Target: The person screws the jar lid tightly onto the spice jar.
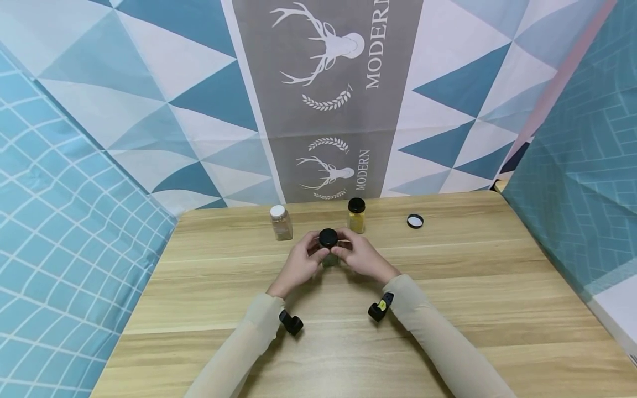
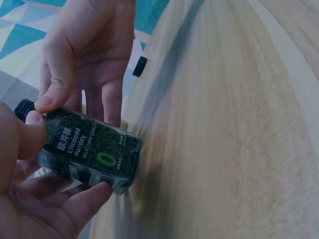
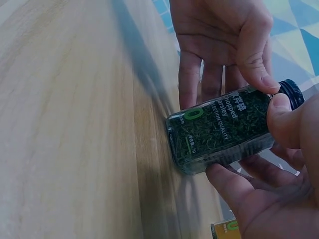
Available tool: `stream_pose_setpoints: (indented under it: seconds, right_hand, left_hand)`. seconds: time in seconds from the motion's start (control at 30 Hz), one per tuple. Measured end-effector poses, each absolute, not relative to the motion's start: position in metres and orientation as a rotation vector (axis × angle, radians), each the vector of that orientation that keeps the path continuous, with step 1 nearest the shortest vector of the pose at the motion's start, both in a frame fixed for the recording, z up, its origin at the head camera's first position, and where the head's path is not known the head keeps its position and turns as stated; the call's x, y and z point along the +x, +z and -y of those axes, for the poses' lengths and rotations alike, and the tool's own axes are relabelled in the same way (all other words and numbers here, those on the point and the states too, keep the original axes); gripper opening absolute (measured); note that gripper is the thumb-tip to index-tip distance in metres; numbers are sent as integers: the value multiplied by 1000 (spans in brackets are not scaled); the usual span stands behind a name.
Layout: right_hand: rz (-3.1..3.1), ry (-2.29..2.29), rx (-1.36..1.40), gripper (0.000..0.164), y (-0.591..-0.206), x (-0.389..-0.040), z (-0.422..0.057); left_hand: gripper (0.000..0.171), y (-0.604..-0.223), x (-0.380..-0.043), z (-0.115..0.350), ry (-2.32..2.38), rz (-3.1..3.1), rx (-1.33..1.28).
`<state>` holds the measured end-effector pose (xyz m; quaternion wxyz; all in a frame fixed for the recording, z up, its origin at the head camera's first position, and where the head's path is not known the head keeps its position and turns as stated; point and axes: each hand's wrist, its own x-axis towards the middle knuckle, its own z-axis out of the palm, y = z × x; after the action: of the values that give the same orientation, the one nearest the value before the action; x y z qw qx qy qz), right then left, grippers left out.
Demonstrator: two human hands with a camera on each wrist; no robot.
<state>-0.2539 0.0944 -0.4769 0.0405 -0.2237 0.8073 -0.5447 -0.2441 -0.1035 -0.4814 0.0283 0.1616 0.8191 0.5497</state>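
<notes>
A clear jar of chopped parsley point(image 2: 87, 144) stands upright in front of me, its base close to the tabletop. Its black cap point(image 1: 328, 237) sits on top. From one side my left hand point(image 1: 301, 264) grips the jar, thumb at the neck just below the cap and fingers around the body. My right hand point(image 1: 365, 258) holds it from the opposite side, with its thumb also near the neck. The two thumbs almost meet on the near face. In the right wrist view the green leaves and printed label show between the hands.
Behind the hands stands a yellow-filled jar point(image 1: 356, 221) with a black lid. A white-capped jar point(image 1: 282, 225) of brownish contents is to the left. To the right, a loose black lid point(image 1: 415, 221) lies with its white inside up. Patterned cloth hangs behind the wooden table point(image 1: 473, 309).
</notes>
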Motion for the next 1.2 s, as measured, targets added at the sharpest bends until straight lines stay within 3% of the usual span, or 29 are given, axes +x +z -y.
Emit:
stream_pose_setpoints:
  seconds: [1.2]
  right_hand:
    - [-2508,-1703,-697,40,-484,-278,-82]
  left_hand:
    - [46,-480,-259,93,1771,-2583,430]
